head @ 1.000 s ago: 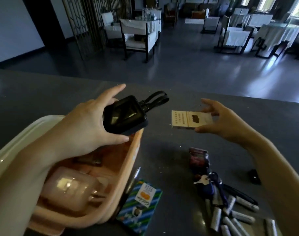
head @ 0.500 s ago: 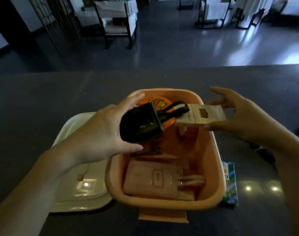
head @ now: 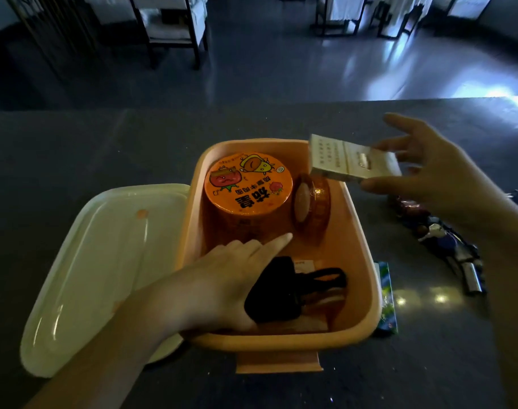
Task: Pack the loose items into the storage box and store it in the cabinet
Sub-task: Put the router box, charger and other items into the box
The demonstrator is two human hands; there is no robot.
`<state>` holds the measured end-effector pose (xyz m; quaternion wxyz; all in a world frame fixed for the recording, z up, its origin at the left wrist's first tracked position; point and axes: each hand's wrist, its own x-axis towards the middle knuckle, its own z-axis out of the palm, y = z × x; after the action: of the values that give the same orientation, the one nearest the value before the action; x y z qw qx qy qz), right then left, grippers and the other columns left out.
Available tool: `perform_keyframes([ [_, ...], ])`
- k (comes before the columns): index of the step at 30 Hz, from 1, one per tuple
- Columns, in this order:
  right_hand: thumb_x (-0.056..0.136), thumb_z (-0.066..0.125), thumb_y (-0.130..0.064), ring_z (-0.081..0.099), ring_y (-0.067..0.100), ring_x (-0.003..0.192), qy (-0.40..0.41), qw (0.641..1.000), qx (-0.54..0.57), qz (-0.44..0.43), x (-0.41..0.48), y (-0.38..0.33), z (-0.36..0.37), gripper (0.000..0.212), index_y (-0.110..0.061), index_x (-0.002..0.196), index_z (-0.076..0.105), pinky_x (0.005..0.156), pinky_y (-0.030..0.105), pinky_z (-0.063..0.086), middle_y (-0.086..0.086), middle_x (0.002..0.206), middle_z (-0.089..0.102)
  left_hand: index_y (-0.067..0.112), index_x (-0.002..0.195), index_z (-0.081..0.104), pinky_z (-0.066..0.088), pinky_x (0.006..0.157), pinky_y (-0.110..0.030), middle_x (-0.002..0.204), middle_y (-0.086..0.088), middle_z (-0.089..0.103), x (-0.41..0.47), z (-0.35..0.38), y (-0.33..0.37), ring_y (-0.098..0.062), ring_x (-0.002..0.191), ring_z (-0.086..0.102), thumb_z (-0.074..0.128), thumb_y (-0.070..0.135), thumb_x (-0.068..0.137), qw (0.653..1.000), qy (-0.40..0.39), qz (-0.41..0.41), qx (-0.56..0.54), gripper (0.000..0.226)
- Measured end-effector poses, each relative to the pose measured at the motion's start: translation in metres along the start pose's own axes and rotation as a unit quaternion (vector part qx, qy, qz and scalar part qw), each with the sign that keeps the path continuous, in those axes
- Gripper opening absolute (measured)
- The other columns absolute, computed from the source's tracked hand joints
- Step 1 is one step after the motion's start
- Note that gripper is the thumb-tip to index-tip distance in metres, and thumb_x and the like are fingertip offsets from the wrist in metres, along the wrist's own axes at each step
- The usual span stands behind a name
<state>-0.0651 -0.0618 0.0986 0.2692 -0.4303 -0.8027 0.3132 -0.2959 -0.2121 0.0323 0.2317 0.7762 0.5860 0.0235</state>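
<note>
Orange plastic storage box (head: pixel 367 261): left hand (head: pixel 222 284) gripping black strapped pouch (head: pixel 277 293) inside near end; right hand (head: pixel 423 175) pinching cream cardboard packet (head: pixel 352 162) over far-right rim.

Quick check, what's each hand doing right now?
Left hand: inside the orange storage box, fingers on the black pouch; a closed grip cannot be told.
Right hand: holding the small white box above the storage box's far right corner.

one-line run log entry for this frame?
left hand: on black pouch in orange box | right hand: holds small carton over box rim | lid: off, left
</note>
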Motion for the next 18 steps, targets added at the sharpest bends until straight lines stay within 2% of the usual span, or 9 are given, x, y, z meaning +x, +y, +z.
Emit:
perform_keyframes([
  [3, 0.044, 0.071, -0.051, 0.048, -0.001, 0.103, -0.016, 1.000, 0.020, -0.007, 0.000, -0.002, 0.010, 0.105, -0.035, 0.138, 0.027, 0.091, 0.030, 0.036, -0.029, 0.098, 0.053, 0.064, 0.120, -0.028, 0.029, 0.072, -0.015, 0.093, 0.039, 0.023, 0.000, 0.003, -0.002, 0.004, 0.088, 0.032, 0.077, 0.042, 0.059, 1.000, 0.001, -0.011, -0.009, 0.123],
  [7, 0.050, 0.073, -0.045, 0.047, -0.008, 0.096, -0.036, 0.999, 0.016, -0.002, 0.004, -0.005, 0.016, 0.101, -0.035, 0.139, 0.027, 0.089, 0.028, 0.034, -0.032, 0.095, 0.052, 0.073, 0.117, -0.021, 0.036, 0.089, -0.024, 0.113, 0.028, 0.035, -0.006, -0.006, -0.003, 0.001, 0.106, 0.040, 0.082, 0.040, 0.056, 0.990, -0.015, -0.053, -0.130, 0.123],
  [11, 0.051, 0.074, -0.043, 0.044, 0.003, 0.108, -0.042, 0.999, 0.013, -0.005, 0.008, -0.007, 0.017, 0.100, -0.035, 0.139, 0.026, 0.092, 0.031, 0.034, -0.033, 0.096, 0.051, 0.076, 0.112, -0.020, 0.038, 0.093, -0.025, 0.132, 0.025, 0.032, -0.011, -0.012, -0.002, 0.000, 0.115, 0.037, 0.079, 0.031, 0.064, 0.986, -0.029, -0.057, -0.153, 0.118],
  [14, 0.052, 0.074, -0.042, 0.044, 0.004, 0.107, -0.054, 0.998, 0.011, -0.009, 0.011, -0.009, 0.019, 0.100, -0.034, 0.139, 0.026, 0.092, 0.032, 0.033, -0.030, 0.097, 0.051, 0.074, 0.114, -0.020, 0.037, 0.095, -0.025, 0.131, 0.026, 0.034, -0.010, -0.016, 0.001, 0.002, 0.114, 0.038, 0.077, 0.033, 0.067, 0.985, -0.040, -0.062, -0.155, 0.115],
  [16, 0.051, 0.073, -0.042, 0.044, 0.002, 0.105, -0.057, 0.998, 0.008, -0.012, 0.012, -0.010, 0.020, 0.099, -0.035, 0.139, 0.026, 0.091, 0.031, 0.034, -0.029, 0.097, 0.051, 0.069, 0.123, -0.014, 0.036, 0.096, -0.024, 0.126, 0.033, 0.038, -0.015, -0.020, 0.000, 0.005, 0.114, 0.040, 0.074, 0.045, 0.068, 0.981, -0.008, -0.069, -0.178, 0.106],
  [18, 0.050, 0.072, -0.045, 0.044, 0.000, 0.103, -0.060, 0.998, 0.002, -0.018, 0.013, -0.010, 0.021, 0.099, -0.037, 0.138, 0.026, 0.090, 0.029, 0.034, -0.031, 0.098, 0.050, 0.062, 0.132, 0.004, 0.038, 0.099, -0.025, 0.126, 0.036, 0.042, -0.025, -0.024, -0.004, 0.009, 0.117, 0.040, 0.067, 0.057, 0.067, 0.962, 0.107, -0.069, -0.241, 0.092],
])
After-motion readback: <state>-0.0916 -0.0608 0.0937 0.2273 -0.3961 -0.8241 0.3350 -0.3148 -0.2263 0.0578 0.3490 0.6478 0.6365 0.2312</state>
